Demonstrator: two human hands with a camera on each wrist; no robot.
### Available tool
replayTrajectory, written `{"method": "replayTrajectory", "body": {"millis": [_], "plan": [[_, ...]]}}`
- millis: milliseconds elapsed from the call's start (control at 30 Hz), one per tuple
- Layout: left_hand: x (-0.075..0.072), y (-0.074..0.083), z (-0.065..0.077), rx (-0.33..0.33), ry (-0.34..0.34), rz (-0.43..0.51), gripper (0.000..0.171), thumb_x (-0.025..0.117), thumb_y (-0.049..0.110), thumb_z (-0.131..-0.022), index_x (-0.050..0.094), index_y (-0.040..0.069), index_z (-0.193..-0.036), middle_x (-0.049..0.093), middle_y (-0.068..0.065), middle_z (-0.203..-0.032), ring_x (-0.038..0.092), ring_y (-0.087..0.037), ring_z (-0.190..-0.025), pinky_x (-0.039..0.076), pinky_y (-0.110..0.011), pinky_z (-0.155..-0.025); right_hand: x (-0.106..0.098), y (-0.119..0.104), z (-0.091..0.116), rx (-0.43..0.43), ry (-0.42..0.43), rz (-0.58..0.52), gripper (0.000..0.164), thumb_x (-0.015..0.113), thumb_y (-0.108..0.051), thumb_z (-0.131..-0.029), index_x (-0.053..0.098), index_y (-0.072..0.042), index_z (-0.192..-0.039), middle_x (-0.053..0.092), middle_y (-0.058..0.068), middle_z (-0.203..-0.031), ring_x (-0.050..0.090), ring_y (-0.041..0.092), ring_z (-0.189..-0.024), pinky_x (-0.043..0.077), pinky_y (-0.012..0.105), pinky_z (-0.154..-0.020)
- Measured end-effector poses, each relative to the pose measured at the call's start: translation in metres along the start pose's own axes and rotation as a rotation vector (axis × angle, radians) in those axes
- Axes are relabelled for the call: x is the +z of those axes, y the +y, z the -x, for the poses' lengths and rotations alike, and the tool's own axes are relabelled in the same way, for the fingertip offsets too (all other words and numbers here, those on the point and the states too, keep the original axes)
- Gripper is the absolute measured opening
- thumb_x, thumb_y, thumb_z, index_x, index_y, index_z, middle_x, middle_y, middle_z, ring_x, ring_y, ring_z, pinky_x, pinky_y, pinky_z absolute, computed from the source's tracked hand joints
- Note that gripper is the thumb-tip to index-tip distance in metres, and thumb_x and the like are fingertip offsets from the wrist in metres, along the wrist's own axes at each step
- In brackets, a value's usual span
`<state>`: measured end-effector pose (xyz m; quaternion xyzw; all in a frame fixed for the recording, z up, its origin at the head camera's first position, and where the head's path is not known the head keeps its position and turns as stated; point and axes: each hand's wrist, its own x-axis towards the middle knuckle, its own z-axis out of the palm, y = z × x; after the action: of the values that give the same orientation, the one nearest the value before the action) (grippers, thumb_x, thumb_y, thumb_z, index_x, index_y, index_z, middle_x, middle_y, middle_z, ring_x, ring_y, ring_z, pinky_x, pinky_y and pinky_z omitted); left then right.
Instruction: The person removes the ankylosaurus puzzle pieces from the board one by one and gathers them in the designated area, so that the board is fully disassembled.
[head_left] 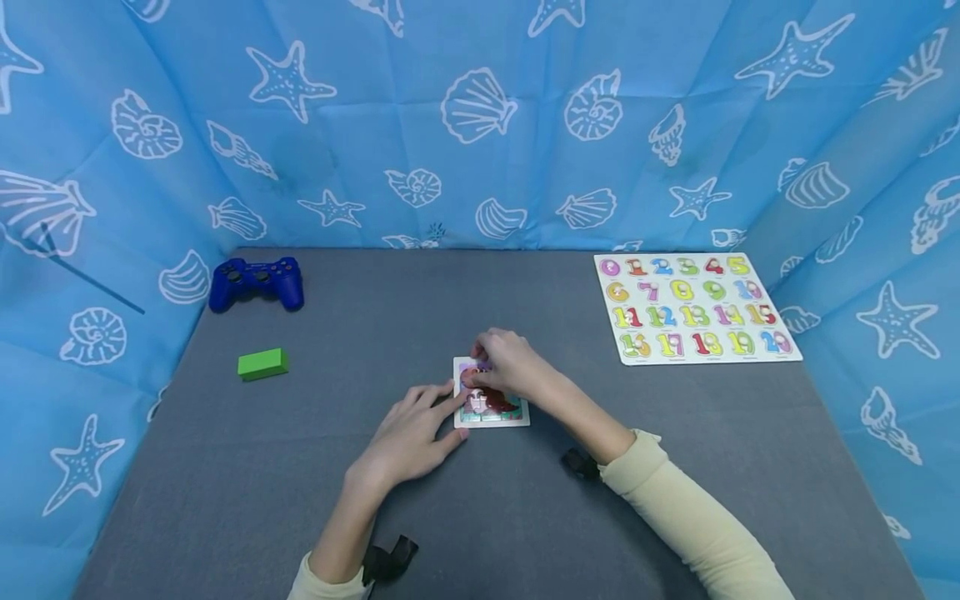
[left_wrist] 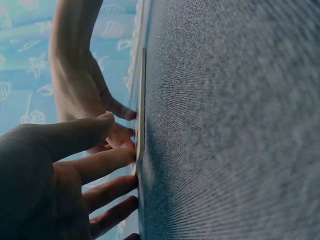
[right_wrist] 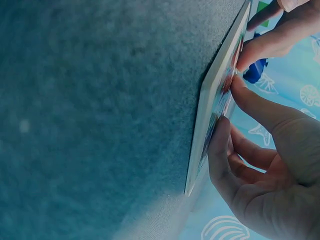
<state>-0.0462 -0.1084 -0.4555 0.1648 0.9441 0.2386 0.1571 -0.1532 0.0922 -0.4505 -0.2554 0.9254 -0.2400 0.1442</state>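
Observation:
A small square picture puzzle (head_left: 498, 406) in a pale frame lies flat on the grey table, showing a figure with dark red hair. My left hand (head_left: 408, 437) comes from the lower left with fingers extended; its index fingertip rests on the puzzle's left part and the thumb is near the lower left corner. From the right, my right hand (head_left: 513, 367) bends over the upper part, covering some of the picture. In the right wrist view, its thumb and index finger pinch at a puzzle piece on the face, largely hidden by the fingertips.
A blue game controller (head_left: 257, 284) sits at the back left, with a green block (head_left: 262, 364) in front of it. At the back right lies a number board (head_left: 697, 308) with rows of coloured numerals. A blue curtain (head_left: 480, 167) with shell prints borders the table (head_left: 360, 317).

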Motion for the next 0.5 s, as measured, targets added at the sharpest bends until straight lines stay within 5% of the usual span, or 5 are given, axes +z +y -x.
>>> {"method": "replayTrajectory", "body": {"millis": [500], "plan": [[0.0003, 0.0004, 0.0011, 0.002, 0.017, 0.002, 0.059, 0.065, 0.040, -0.110, 0.050, 0.023, -0.164, 0.045, -0.009, -0.173, 0.042, -0.038, -0.157, 0.042, -0.065, -0.122, -0.0035, -0.0040, -0.0020, 0.006, -0.016, 0.024, 0.028, 0.087, -0.030, -0.095, 0.078, -0.004, -0.097, 0.073, 0.006, -0.087, 0.056, 0.010, -0.065, 0.043, 0.019, -0.057]]}}
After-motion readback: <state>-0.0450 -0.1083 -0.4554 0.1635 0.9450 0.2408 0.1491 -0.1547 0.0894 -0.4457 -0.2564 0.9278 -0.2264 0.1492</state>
